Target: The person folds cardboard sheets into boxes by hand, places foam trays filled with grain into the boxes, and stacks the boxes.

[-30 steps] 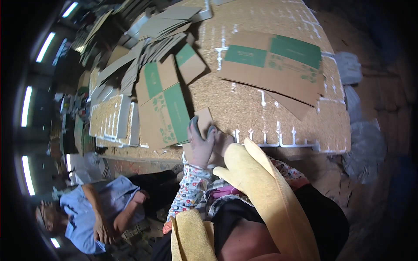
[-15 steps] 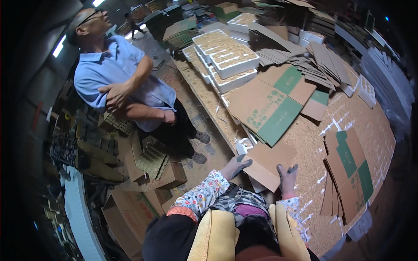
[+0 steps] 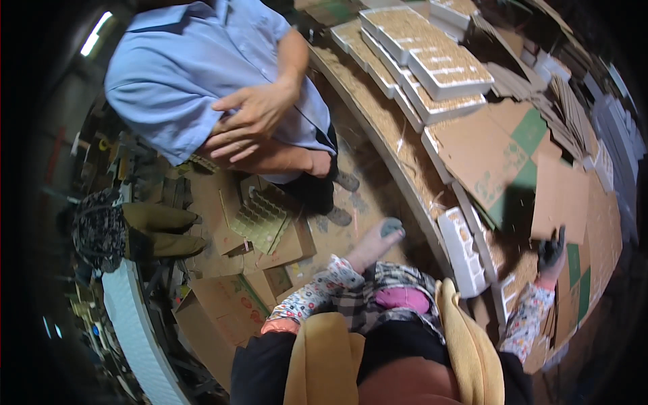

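Note:
My right hand (image 3: 551, 253), in a dark-palmed glove, reaches out over the long worktable (image 3: 378, 128) and grips the lower edge of a plain brown cardboard sheet (image 3: 559, 196). My left hand (image 3: 381, 237), in a pale glove with grey fingertips, hangs off the table's near edge above the floor with nothing in it; its fingers are bunched and blurred. Flat green-and-brown printed carton blanks (image 3: 496, 158) lie just left of the held sheet.
A person in a blue shirt (image 3: 196, 74) stands close at the left, hands together at the chest. White trays of brown fill (image 3: 442, 67) are stacked at the far end of the table. Carton scraps and a moulded tray (image 3: 260, 216) litter the floor.
The view has swung toward the standing person. My left hand has come off the cardboard and moved left beyond the table edge. My right hand stays at the sheet.

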Tool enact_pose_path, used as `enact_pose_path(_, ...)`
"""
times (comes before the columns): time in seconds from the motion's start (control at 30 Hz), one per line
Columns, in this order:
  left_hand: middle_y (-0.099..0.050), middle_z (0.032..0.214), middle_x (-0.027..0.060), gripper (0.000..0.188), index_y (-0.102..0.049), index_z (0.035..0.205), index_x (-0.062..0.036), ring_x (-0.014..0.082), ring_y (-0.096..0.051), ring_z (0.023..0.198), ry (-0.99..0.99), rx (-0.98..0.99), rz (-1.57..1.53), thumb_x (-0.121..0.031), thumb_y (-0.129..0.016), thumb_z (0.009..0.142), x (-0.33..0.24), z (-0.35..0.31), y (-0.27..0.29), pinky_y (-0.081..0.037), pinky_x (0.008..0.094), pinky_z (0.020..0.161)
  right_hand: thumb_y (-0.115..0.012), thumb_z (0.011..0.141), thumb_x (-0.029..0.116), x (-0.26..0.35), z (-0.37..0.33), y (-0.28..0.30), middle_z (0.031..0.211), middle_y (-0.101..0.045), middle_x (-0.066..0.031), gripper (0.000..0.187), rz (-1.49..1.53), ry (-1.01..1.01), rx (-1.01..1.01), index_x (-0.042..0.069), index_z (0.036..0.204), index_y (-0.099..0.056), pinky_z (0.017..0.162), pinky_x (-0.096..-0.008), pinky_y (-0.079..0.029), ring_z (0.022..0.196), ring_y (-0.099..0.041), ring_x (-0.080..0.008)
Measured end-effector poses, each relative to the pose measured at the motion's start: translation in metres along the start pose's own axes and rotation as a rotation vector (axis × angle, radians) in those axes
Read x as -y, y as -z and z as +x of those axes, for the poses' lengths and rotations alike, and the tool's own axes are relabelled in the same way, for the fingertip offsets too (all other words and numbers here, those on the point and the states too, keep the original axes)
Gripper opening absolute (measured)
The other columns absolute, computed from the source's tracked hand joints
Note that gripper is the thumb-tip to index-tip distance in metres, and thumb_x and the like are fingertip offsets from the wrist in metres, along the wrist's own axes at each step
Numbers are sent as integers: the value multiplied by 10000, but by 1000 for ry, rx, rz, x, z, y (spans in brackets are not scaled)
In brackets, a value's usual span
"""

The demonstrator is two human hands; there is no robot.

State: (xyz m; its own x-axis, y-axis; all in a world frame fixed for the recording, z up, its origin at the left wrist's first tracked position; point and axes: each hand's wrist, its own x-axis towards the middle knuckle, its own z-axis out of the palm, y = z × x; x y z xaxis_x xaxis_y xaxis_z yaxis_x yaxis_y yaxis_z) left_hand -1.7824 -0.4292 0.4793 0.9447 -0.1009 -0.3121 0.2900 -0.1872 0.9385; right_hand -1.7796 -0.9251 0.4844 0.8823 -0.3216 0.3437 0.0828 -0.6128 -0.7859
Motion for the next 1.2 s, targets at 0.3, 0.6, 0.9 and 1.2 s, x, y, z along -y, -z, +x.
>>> enact_pose_path(0.3,-656,994,58,281,-594,1143,9,137,-604,917,145,-63,-313,-118,-607,893,62,86,73,-477,256,796,-611,897,245,139,-45,-250,1055,-647,-113,395,805,-943,403,34,1221,-536,743,-352,-524,895,-638,-232)
enact_pose_path(0.6,-662,991,60,296,-614,1130,-2,136,-602,872,31,-136,-258,-174,-625,889,3,238,113,-475,266,755,-601,913,172,124,60,-333,1061,-646,-105,377,865,-876,421,2,1242,-529,757,-318,-535,885,-629,-182)
enact_pose_path(0.9,-662,943,106,311,-615,1090,21,204,-603,855,-274,-361,203,-200,-643,872,-115,424,158,-474,313,802,-656,862,134,174,212,-341,1175,-604,-128,466,929,-496,360,-43,1263,-496,937,-299,-465,1081,-587,-197)
enact_pose_path(1.2,-571,1168,172,412,-542,1208,-7,324,-530,1104,-644,-299,807,-214,-643,866,-238,614,219,-416,401,950,-792,646,448,48,464,-332,1433,-350,-202,1031,-872,10,-233,2,1417,-273,1130,-481,-181,1346,-295,-362)
